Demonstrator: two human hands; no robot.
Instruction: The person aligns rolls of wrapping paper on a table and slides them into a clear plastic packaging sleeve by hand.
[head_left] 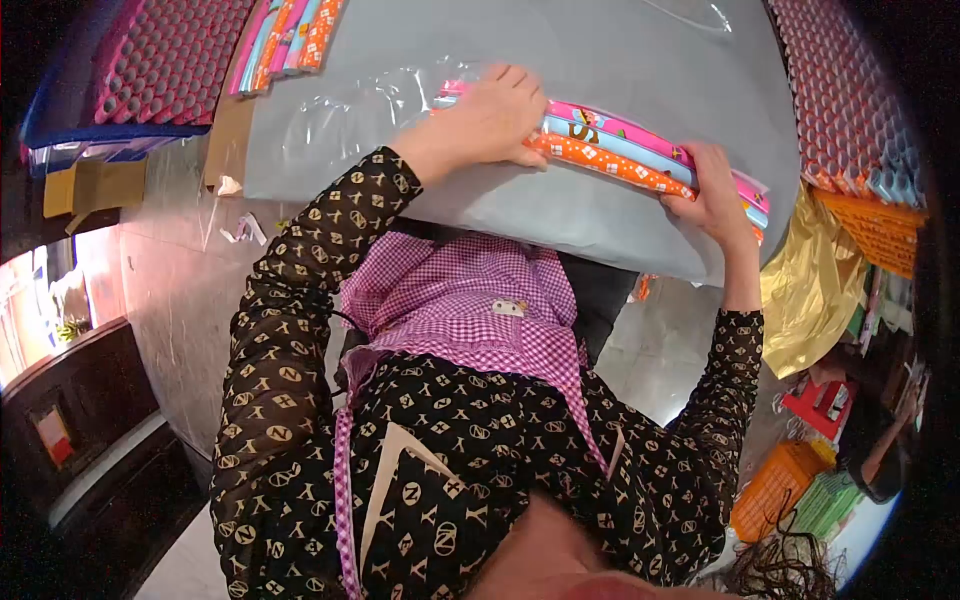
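A bundle of slim patterned rolls (605,150), pink, light blue and orange, lies across the grey tabletop (400,190). It looks partly inside a clear plastic sleeve (345,122), whose crinkled, slack length spreads out to the left. My left hand (492,118) is closed over the bundle's left part, fingers curled and thumb at the near side. Towards the right end, my right hand (715,197) grips the rolls with its thumb on the near side and fingers over the top. The palms hide parts of the rolls beneath them.
More patterned rolls (287,40) lie at the table's far left corner. Stacked tubes (165,60) show their ends at the left, with another stack (850,100) at the right above an orange crate (875,232). Gold sheeting (815,285) hangs beside the table's right edge.
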